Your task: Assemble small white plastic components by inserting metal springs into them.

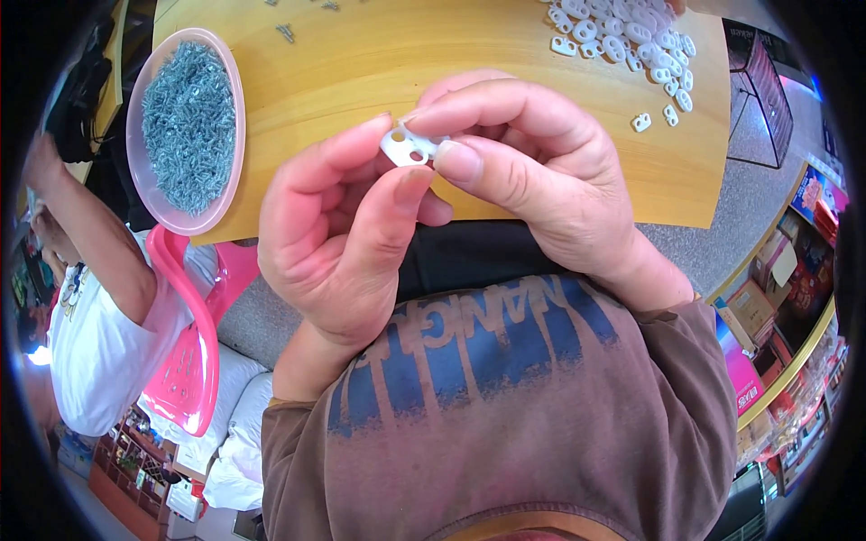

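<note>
Over the table's near edge, my two hands meet around a small white plastic piece with round holes (403, 150). My left hand (338, 225) pinches it between thumb and fingers from the left. From the right, my right hand (541, 171) has its thumb and forefinger closed at the piece's right end; whether they grip the piece itself or something small against it is hidden by the fingertips. At the far right of the table lies a pile of similar white plastic pieces (622, 36), several of them loose at its near side. A pink oval basin (236, 135) full of small silvery screws (188, 126) stands on the left.
The yellow wooden table (361, 45) bears a few loose screws (286, 33) near its far edge. Left of me, a person in a white shirt (108, 343) is beside a pink plastic chair (194, 361). Shelves with boxes (767, 298) stand at the right, near a dark wire-framed basket (758, 108).
</note>
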`<state>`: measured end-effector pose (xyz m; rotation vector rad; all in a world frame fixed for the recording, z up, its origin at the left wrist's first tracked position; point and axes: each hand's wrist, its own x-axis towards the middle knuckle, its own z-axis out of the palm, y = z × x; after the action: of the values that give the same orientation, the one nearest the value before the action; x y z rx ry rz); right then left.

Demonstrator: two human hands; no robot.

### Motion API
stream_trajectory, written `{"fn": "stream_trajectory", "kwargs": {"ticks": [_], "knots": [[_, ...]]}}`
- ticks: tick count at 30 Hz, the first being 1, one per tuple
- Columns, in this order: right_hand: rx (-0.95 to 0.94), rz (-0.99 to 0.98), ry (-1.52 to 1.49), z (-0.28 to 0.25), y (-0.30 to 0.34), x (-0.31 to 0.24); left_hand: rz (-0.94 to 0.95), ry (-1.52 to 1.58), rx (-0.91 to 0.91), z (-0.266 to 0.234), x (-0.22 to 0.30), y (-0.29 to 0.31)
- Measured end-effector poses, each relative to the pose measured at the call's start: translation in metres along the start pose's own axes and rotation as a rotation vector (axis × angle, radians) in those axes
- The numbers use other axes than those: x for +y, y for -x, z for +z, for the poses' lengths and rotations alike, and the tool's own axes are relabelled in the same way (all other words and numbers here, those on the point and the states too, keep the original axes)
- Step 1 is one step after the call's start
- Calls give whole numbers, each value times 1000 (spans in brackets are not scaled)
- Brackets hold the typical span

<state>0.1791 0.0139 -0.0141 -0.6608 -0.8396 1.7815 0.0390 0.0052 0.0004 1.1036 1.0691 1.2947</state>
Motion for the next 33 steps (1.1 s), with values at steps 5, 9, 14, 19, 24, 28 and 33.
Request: {"fn": "stream_trajectory", "kwargs": {"ticks": [5,9,14,19,24,28,33], "knots": [[49,80,-98,5,-1,-2,-23,22,-24,-3,-2,-2],[102,44,-77,6,-2,-2,-2,55,-70,-9,-2,-2],[77,53,-10,4,-2,-2,33,94,-116,-10,-7,-1],[37,-60,105,1,-1,-1,37,86,-139,-11,-7,1],[21,-64,112,-1,0,0,75,65,-191,-17,-13,3],[5,-61,116,-2,2,-1,153,9,-203,-15,-16,2],[36,15,-28,0,3,-3,159,-22,-223,-14,-14,2]]}}
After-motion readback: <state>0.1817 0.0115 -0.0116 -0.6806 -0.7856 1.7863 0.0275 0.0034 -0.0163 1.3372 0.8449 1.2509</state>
